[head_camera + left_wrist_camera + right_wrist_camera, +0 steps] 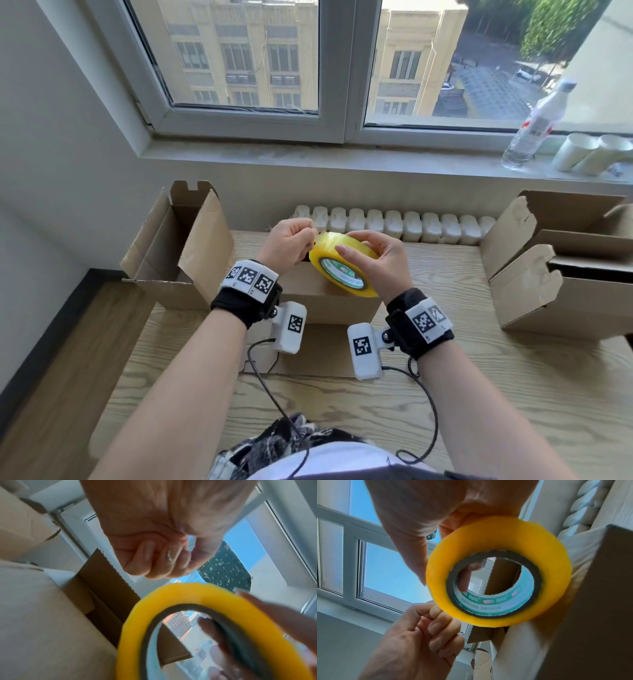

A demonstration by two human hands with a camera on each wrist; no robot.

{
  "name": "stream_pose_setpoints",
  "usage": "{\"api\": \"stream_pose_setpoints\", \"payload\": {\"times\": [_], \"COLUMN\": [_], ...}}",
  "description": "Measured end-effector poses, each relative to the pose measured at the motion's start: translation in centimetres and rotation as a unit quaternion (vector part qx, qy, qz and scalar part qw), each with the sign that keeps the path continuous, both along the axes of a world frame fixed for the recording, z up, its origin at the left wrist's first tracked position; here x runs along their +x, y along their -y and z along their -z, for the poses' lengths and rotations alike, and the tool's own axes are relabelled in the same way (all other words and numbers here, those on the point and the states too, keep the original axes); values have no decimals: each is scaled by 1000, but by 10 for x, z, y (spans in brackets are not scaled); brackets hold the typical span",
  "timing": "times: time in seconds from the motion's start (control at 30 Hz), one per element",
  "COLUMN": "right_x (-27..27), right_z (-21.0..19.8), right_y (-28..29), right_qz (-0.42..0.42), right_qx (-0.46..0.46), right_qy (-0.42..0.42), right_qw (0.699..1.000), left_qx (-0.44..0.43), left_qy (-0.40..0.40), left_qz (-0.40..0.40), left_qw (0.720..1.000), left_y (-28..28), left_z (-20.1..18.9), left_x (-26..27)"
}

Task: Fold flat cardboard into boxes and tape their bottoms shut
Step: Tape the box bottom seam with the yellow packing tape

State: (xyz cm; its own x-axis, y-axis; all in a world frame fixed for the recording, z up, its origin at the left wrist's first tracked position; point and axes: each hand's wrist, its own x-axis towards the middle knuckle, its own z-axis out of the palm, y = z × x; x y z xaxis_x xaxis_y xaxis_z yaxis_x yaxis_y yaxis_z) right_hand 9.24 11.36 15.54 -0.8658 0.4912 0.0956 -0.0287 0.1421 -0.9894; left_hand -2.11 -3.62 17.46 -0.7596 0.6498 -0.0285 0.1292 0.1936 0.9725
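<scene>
A yellow tape roll (pixel 337 260) with a green-printed core is held up over a closed brown cardboard box (pixel 305 294) in the middle of the table. My right hand (pixel 363 240) grips the roll, with fingers over its far rim and the thumb on the near face. In the right wrist view the tape roll (pixel 547 561) fills the centre under my right hand (pixel 419 520). My left hand (pixel 301 236) is curled at the roll's left edge and pinches the clear tape end. In the left wrist view my left hand (pixel 163 555) is just above the tape roll (pixel 171 599).
An open box (pixel 178 253) stands at the table's left edge, and two more boxes (pixel 548 274) stand at the right. A white radiator (pixel 394 222) runs behind the table. On the window sill are a plastic bottle (pixel 534 126) and paper cups (pixel 589 154).
</scene>
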Motion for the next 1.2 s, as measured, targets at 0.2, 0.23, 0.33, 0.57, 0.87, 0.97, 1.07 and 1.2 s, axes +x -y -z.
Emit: {"api": "stream_pose_setpoints", "payload": {"times": [0.2, 0.23, 0.33, 0.57, 0.87, 0.97, 1.07, 1.2], "right_x": [0, 1, 2, 2, 3, 10, 18, 19], "right_z": [1, 0, -4, -29, -61, -53, -48, -47], "right_y": [3, 3, 3, 1, -19, -28, -40, -50], "right_qz": [-21, -23, -15, 6, 11, -52, -31, 71], "right_qx": [5, 11, 32, 231, 286, 29, -88, 277], "right_qy": [7, 5, 7, 59, 120, 57, 40, 184], "right_qw": [1000, 1000, 999, 971, 951, 997, 995, 940], "left_qx": [7, -5, -30, -53, 81, 119, 116, 103], "left_qy": [-9, -27, -81, -333, -257, -133, -91, -137], "left_qz": [-27, -19, -20, -36, -155, -172, -142, -169], "left_qw": [1000, 999, 996, 941, 951, 969, 979, 971], "left_y": [1, 1, 2, 0, -7, -5, -2, -1], "left_z": [6, 8, 10, -17, -25, -12, -8, -14], "left_x": [-3, -4, -6, 0, 2, -9, -12, -15]}}
